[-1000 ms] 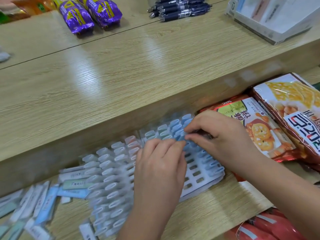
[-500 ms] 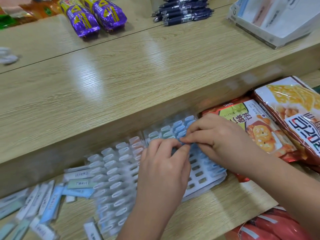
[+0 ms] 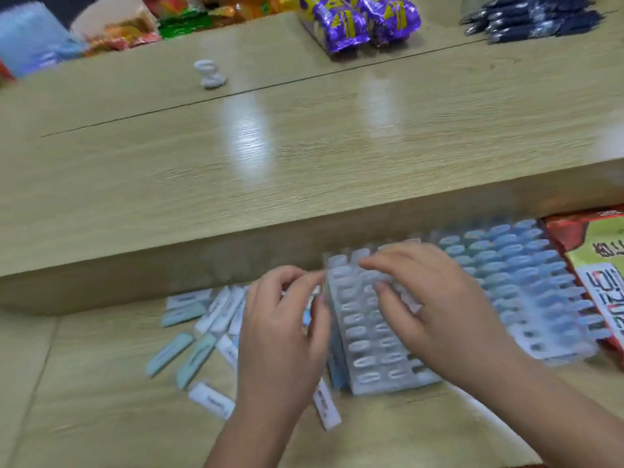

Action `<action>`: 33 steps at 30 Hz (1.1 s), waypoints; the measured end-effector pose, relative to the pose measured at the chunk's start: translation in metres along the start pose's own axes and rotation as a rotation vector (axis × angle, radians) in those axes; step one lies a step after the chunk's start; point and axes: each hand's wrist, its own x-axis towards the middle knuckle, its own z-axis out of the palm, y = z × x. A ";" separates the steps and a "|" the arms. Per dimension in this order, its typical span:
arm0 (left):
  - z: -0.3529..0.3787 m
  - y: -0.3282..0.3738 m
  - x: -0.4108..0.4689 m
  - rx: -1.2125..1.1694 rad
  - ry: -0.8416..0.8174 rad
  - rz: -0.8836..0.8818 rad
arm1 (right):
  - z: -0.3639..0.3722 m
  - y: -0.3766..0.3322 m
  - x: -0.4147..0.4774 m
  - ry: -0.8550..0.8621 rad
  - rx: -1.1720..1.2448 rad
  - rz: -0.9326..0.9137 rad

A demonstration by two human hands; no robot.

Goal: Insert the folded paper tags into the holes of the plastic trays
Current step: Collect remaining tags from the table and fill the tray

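Frame is motion-blurred. The right hand (image 3: 435, 315) lies on top of the pale translucent plastic tray with rows of oval slots (image 3: 368, 346). Its fingers are spread and only loosely bent, pressing down rather than gripping. The left hand (image 3: 283, 332) sits at that tray's left edge, fingers curled, thumb and forefinger close together. Blur hides whether they pinch a tag, the tray edge or nothing. This tray rests over the lower wooden shelf (image 3: 84, 400), seemingly atop a bluish stack, just left of a second plastic tray filled with blue tags (image 3: 526, 282). Loose white and pale-green folded paper tags (image 3: 170, 354) lie scattered on the shelf, left of and partly under the left hand. Risks, as judgement: the slotted tray looks tipped up on its left side. A push from the right hand may slide it off the stack or into the blue-filled tray and knock seated tags loose. Thin folded paper likely buckles or unfolds if driven at an angle into a narrow slot. The left wrist hovers over loose tags and may sweep them away. The red-and-green snack bag (image 3: 601, 285) crowds the right edge, leaving little room to shift trays.
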 end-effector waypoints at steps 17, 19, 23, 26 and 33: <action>-0.017 -0.098 -0.024 0.165 -0.184 -0.427 | 0.128 -0.089 0.029 -0.422 -0.830 0.144; -0.026 -0.104 -0.026 0.071 -0.157 -0.470 | 0.128 -0.088 0.028 -0.410 -0.777 0.122; -0.053 -0.106 -0.020 -0.164 -0.083 -0.415 | 0.103 -0.090 0.026 -0.293 -0.419 0.197; -0.068 -0.093 -0.010 -0.247 -0.080 -0.356 | 0.071 -0.084 0.021 -0.212 -0.164 0.256; -0.056 -0.012 0.013 -0.510 -0.026 -0.266 | -0.030 -0.022 -0.008 0.011 -0.110 0.346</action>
